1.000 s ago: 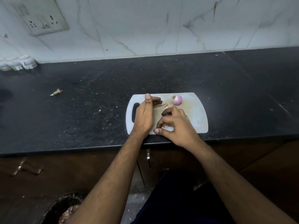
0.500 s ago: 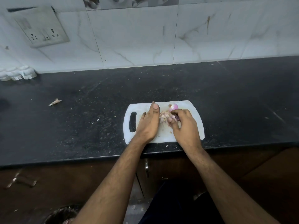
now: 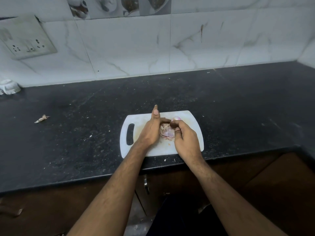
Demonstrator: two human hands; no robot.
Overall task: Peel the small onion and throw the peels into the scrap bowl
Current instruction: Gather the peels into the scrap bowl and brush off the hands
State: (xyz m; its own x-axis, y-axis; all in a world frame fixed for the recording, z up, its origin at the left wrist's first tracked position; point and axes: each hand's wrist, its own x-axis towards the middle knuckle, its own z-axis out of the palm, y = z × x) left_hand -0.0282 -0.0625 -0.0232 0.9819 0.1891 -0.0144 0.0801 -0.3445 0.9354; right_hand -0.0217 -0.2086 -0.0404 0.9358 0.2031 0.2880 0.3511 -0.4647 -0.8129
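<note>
A white cutting board [image 3: 191,121] lies on the black counter near its front edge. The small peeled onion [image 3: 176,118], pale purple, sits at the board's far side, just beyond my right fingers. A heap of pinkish-brown onion peels [image 3: 166,132] lies mid-board between my hands. My left hand [image 3: 150,132] stands on its edge with straight fingers, its palm against the heap's left side. My right hand [image 3: 186,138] curls its fingers and thumb around the heap's right side. No scrap bowl shows in this view.
A stray peel scrap [image 3: 41,118] lies on the counter [image 3: 76,142] far to the left. A white object [image 3: 9,86] stands at the back left by the tiled wall, below a wall socket [image 3: 27,38]. A cabinet handle [image 3: 146,184] hangs under the counter's edge.
My right hand swept up the board from its near edge, bunching the peels against my left palm. The camera tilted up, and the dark bowl at the bottom left left the view.
</note>
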